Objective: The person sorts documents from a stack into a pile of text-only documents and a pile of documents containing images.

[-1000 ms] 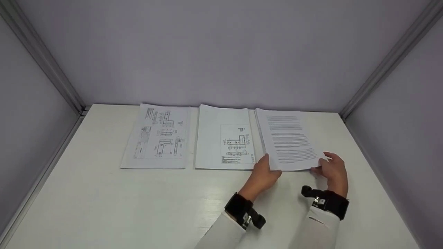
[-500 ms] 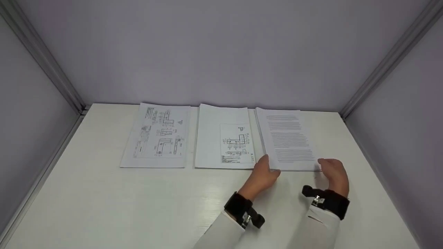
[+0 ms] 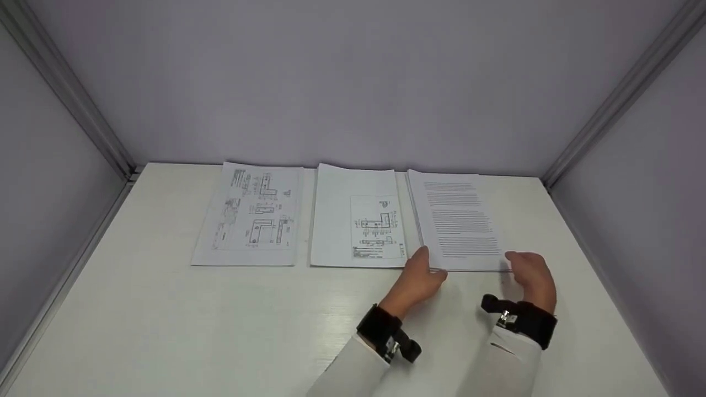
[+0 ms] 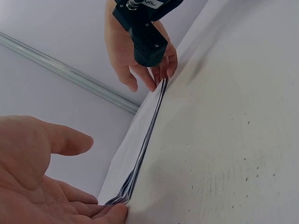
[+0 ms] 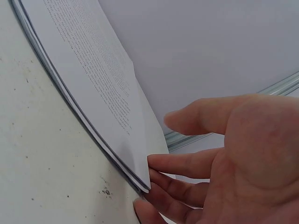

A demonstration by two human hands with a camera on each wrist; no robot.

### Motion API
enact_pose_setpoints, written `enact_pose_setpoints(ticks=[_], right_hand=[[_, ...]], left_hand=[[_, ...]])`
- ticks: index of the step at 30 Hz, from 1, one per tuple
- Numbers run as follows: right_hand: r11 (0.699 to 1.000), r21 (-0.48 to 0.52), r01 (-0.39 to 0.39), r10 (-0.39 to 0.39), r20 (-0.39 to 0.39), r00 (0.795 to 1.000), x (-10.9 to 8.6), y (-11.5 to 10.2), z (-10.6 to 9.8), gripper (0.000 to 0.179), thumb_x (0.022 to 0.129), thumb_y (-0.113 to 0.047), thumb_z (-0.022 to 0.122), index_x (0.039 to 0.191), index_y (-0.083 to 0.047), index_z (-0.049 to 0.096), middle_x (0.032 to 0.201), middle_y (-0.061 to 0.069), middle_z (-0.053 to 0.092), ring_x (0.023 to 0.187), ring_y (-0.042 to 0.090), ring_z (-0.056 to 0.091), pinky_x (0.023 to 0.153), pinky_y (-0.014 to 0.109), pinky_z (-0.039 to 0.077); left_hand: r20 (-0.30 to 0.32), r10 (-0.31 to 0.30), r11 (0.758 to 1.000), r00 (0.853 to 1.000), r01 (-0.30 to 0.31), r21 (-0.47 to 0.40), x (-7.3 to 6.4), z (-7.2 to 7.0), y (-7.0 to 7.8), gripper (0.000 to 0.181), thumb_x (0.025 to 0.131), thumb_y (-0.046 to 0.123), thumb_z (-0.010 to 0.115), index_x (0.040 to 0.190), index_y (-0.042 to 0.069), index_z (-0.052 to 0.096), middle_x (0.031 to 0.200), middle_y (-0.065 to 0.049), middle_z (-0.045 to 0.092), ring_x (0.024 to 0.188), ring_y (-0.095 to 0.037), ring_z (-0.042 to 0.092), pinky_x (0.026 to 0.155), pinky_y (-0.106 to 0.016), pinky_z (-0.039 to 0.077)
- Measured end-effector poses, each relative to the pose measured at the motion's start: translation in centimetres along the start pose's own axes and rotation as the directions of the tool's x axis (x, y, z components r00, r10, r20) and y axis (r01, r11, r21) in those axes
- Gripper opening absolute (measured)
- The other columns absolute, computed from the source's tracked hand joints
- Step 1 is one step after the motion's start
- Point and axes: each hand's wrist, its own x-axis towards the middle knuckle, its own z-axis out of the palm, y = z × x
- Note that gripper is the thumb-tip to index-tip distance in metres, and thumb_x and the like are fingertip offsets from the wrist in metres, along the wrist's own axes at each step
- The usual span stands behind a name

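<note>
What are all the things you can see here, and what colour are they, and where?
Paper stack with several drawings: one, white with dark lines, left on the table
Paper stack with drawings near one corner: one, white with dark lines, middle
Paper stack with printed lines: one, white with dark print, right, between the hands
Table: one, white, under the paper
Wall panels: three, greyish, back, left and right
Metal rails: at least two, grey, where the panels meet
Wristbands: two, black, one per wrist
Sleeves: two, whitish, below the wristbands
Left hand: one, bare, printed stack's near left corner
Right hand: one, bare, its near right corner
</note>
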Motion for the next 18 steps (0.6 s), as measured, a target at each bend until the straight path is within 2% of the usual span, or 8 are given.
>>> enact_pose_setpoints(ticks=[14, 18], right_hand=[[1.000, 0.011, 0.007, -0.007, 0.004, 1.000, 0.38, 0.12, 0.05, 0.071, 0.105, -0.033, 0.039, 0.157, 0.015, 0.025, 0.164, 0.032, 0.025, 0.148, 0.040, 0.029, 0.114, 0.045, 0.040], [1.000, 0.021, 0.000, 0.000, 0.000, 1.000, 0.47, 0.20, 0.05, 0.072, 0.106, -0.034, 0.039, 0.157, 0.014, 0.024, 0.164, 0.031, 0.025, 0.147, 0.039, 0.030, 0.113, 0.044, 0.040]], left_hand=[[0.003, -0.036, 0.999, 0.999, 0.036, -0.015, 0.05, -0.20, 0.03, 0.062, 0.099, 0.017, 0.063, 0.154, 0.002, 0.041, 0.155, -0.012, 0.049, 0.145, -0.022, 0.044, 0.120, -0.038, 0.034], [0.011, -0.048, 0.999, 0.999, 0.048, -0.018, -0.02, -0.25, 0.18, 0.063, 0.099, 0.018, 0.064, 0.155, 0.002, 0.040, 0.155, -0.011, 0.049, 0.145, -0.021, 0.043, 0.120, -0.039, 0.034]])
